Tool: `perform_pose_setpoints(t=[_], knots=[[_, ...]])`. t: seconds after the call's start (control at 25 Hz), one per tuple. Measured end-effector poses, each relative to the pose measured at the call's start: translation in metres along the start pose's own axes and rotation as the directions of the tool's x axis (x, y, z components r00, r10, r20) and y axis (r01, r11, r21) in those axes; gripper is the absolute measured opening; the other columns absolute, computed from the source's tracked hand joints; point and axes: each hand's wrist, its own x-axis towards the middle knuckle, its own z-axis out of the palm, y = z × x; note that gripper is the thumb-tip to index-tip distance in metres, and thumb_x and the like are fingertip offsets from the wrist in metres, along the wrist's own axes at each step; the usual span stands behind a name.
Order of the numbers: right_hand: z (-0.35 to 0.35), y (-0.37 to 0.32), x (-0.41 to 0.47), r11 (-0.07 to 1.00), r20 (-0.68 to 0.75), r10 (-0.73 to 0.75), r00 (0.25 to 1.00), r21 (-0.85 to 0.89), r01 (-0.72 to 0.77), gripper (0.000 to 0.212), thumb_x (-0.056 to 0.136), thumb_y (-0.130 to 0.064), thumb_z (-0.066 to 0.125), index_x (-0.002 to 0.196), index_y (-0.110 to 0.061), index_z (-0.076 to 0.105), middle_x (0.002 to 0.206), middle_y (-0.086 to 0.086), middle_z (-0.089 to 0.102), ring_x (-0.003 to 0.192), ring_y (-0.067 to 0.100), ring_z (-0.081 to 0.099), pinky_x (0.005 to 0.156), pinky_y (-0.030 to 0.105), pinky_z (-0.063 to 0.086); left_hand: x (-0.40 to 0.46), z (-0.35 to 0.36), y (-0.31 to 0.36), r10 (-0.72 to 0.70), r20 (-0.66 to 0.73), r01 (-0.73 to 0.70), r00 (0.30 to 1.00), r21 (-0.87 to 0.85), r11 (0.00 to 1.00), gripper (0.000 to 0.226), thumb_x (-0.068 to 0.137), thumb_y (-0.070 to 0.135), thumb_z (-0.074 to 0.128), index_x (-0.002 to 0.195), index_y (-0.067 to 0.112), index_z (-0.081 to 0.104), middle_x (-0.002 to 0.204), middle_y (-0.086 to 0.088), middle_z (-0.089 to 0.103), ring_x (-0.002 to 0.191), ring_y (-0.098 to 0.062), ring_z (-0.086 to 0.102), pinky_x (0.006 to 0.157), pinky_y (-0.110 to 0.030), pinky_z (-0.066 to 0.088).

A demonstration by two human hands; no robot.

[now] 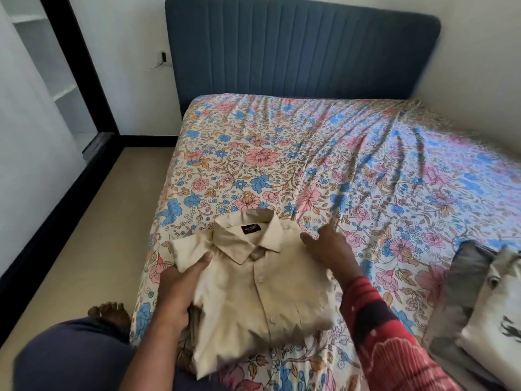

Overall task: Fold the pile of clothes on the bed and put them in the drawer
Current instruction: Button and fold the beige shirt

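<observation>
A folded beige collared shirt (pixel 253 292) lies near the front left corner of the bed (pixel 324 165), collar pointing toward the headboard. My left hand (pixel 180 286) grips the shirt's left edge, thumb on top and fingers underneath. My right hand (pixel 329 249) rests on the shirt's upper right corner with fingers spread and straight, the forefinger over the sheet. A small pile of clothes (pixel 479 306), grey and white pieces, sits at the bed's right front edge.
A floral sheet covers the bed, wrinkled toward the right. A blue padded headboard (pixel 301 49) stands at the back. Beige floor (pixel 84 249) runs along the left side, with a wardrobe (pixel 33 108) beyond it. My knee and bare foot (pixel 110 311) are by the bed's corner.
</observation>
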Motion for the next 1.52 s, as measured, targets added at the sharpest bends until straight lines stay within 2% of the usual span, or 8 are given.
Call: perform_pose_setpoints(t=[0.2, 0.36, 0.56, 0.84, 1.04, 1.2, 1.4, 1.52], knots=[[0.021, 0.011, 0.009, 0.936, 0.268, 0.075, 0.961, 0.313, -0.160, 0.052, 0.089, -0.052, 0.069, 0.108, -0.003, 0.070, 0.099, 0.012, 0.076, 0.081, 0.027, 0.075, 0.072, 0.040, 0.063, -0.001, 0.009, -0.010, 0.082, 0.001, -0.082, 0.997, 0.110, 0.991, 0.019, 0.081, 0.011, 0.085, 0.094, 0.009, 0.070, 0.089, -0.011, 0.077, 0.082, -0.029, 0.074, 0.080, -0.040, 0.059], [0.028, 0.004, -0.003, 0.898, 0.365, -0.002, 0.931, 0.410, -0.159, 0.047, 0.074, -0.039, 0.087, 0.106, -0.007, 0.073, 0.097, 0.010, 0.078, 0.086, 0.028, 0.076, 0.080, 0.044, 0.064, 0.007, 0.003, -0.015, 0.040, 0.120, -0.052, 0.992, 0.097, 0.994, 0.040, 0.074, 0.007, 0.088, 0.109, 0.013, 0.069, 0.097, -0.009, 0.079, 0.092, -0.031, 0.074, 0.091, -0.051, 0.057], [0.030, 0.007, -0.020, 0.637, 0.435, -0.166, 0.885, 0.732, -0.240, 0.038, 0.082, 0.001, 0.077, 0.119, -0.002, 0.067, 0.110, 0.023, 0.075, 0.102, 0.041, 0.073, 0.091, 0.061, 0.057, 0.004, 0.006, -0.008, 0.047, 0.173, -0.055, 0.984, 0.041, 0.998, 0.037, 0.083, -0.008, 0.075, 0.114, 0.012, 0.069, 0.102, -0.013, 0.078, 0.096, -0.034, 0.073, 0.091, -0.051, 0.057], [-0.075, 0.038, -0.075, 0.423, 0.069, -0.215, 0.974, 0.906, 0.029, 0.051, 0.087, 0.018, 0.063, 0.128, -0.013, 0.059, 0.104, 0.005, 0.077, 0.093, 0.021, 0.075, 0.080, 0.040, 0.063, -0.042, 0.075, 0.049, 0.100, 0.435, -0.075, 0.895, -0.073, 0.994, 0.035, 0.086, -0.008, 0.067, 0.119, 0.002, 0.068, 0.107, -0.023, 0.075, 0.080, -0.034, 0.076, 0.071, -0.046, 0.063], [-0.179, 0.122, -0.139, 0.367, -0.224, -0.023, 0.974, 0.905, 0.217, 0.053, 0.083, 0.012, 0.071, 0.131, -0.008, 0.059, 0.113, 0.019, 0.075, 0.106, 0.039, 0.072, 0.092, 0.058, 0.058, -0.109, 0.180, 0.082, 0.122, 0.755, -0.053, 0.644, -0.115, 0.992, 0.048, 0.078, -0.001, 0.071, 0.126, 0.001, 0.067, 0.119, -0.025, 0.071, 0.092, -0.037, 0.075, 0.075, -0.049, 0.062], [-0.236, 0.199, -0.196, 0.375, -0.373, 0.133, 0.918, 0.877, 0.302, 0.050, 0.087, 0.014, 0.063, 0.134, -0.002, 0.058, 0.118, 0.021, 0.073, 0.108, 0.039, 0.071, 0.087, 0.052, 0.061, -0.175, 0.271, 0.082, 0.081, 0.888, -0.079, 0.452, -0.050, 0.996, 0.055, 0.075, -0.001, 0.074, 0.129, -0.001, 0.064, 0.120, -0.025, 0.070, 0.091, -0.034, 0.074, 0.078, -0.048, 0.062], [-0.254, 0.273, -0.218, 0.417, -0.467, 0.300, 0.832, 0.848, 0.327, 0.050, 0.088, 0.017, 0.059, 0.133, -0.005, 0.060, 0.114, 0.016, 0.075, 0.101, 0.031, 0.074, 0.077, 0.039, 0.064, -0.219, 0.368, 0.057, -0.013, 0.939, -0.138, 0.342, 0.064, 0.988, 0.044, 0.085, -0.013, 0.066, 0.127, 0.001, 0.064, 0.111, -0.021, 0.073, 0.081, -0.029, 0.074, 0.069, -0.041, 0.063], [-0.234, 0.307, -0.202, 0.445, -0.398, 0.383, 0.834, 0.870, 0.212, 0.046, 0.089, 0.015, 0.062, 0.128, -0.008, 0.064, 0.112, 0.014, 0.076, 0.104, 0.032, 0.074, 0.088, 0.052, 0.060, -0.215, 0.406, 0.025, 0.036, 0.915, -0.337, 0.402, 0.111, 0.935, 0.036, 0.085, -0.008, 0.072, 0.110, 0.016, 0.065, 0.106, -0.012, 0.073, 0.088, -0.026, 0.072, 0.074, -0.039, 0.063]])
